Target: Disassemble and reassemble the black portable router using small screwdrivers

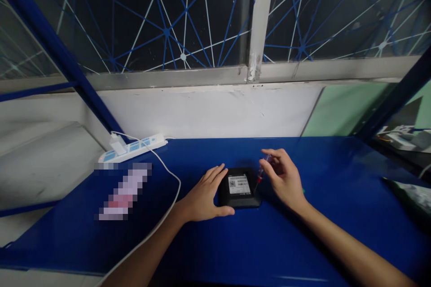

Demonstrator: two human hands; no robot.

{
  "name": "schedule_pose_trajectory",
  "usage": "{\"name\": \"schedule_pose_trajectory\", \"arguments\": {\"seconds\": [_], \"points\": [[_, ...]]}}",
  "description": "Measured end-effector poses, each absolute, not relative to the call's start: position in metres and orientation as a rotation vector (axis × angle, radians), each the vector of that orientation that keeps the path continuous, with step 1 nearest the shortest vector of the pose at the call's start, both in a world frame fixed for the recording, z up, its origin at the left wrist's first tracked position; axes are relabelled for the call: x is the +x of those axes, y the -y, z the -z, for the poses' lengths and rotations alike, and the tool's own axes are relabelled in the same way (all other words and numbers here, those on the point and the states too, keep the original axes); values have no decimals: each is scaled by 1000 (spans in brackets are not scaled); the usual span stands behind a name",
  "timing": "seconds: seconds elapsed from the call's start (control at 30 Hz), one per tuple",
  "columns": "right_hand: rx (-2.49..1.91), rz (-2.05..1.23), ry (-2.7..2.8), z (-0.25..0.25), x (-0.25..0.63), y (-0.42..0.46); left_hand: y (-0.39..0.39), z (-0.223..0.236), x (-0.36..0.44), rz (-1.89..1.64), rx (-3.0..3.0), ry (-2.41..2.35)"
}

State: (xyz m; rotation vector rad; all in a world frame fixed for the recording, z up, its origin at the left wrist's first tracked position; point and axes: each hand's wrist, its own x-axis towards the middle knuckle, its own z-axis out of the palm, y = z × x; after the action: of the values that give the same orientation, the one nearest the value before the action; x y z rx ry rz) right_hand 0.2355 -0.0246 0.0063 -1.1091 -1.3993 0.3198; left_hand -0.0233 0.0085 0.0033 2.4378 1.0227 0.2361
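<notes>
A flat black plastic box (pixel 240 200) with a white printed label (pixel 239 184) lies label-up on the blue table. My left hand (pixel 205 195) holds its left side, thumb along the near edge and the other fingers spread at the far left corner. In the fingers of my right hand (pixel 284 177) is a screwdriver (pixel 260 173) with a clear handle and a red collar. It is tilted, its thin tip pointing down to the box's right edge. Whether the tip touches a screw is too small to tell.
A white power strip (pixel 151 142) with a plugged-in charger (pixel 117 144) stands at the back left; its white cable (pixel 175 177) runs past my left arm. A blurred-out pale item (pixel 129 188) lies on the left. A dark green and silvery packet (pixel 412 195) sits at right.
</notes>
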Motion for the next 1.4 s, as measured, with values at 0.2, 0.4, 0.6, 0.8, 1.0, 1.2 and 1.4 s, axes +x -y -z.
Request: {"name": "schedule_pose_trajectory", "arguments": {"seconds": [0.2,0.4,0.6,0.8,1.0,1.2,1.4], "points": [[-1061,-555,1356,-8,234,28,-8,-6,-22,-214,2447,-1029],[-1125,-378,1398,-8,233,29,-8,-7,-22,-237,2438,-1034],[-1086,-549,1376,-7,233,30,-8,-5,-22,-253,2456,-1041],[-1145,-448,1355,-6,234,26,-8,-5,-22,-252,2458,-1035],[-1114,-470,1396,-4,234,27,-9,-1,-24,-294,2456,-1008],[-1102,-592,1372,-6,232,30,-9,0,-25,-305,2455,-1010],[-1101,-601,1361,-6,234,29,-9,-3,-23,-259,2456,-1039]]}}
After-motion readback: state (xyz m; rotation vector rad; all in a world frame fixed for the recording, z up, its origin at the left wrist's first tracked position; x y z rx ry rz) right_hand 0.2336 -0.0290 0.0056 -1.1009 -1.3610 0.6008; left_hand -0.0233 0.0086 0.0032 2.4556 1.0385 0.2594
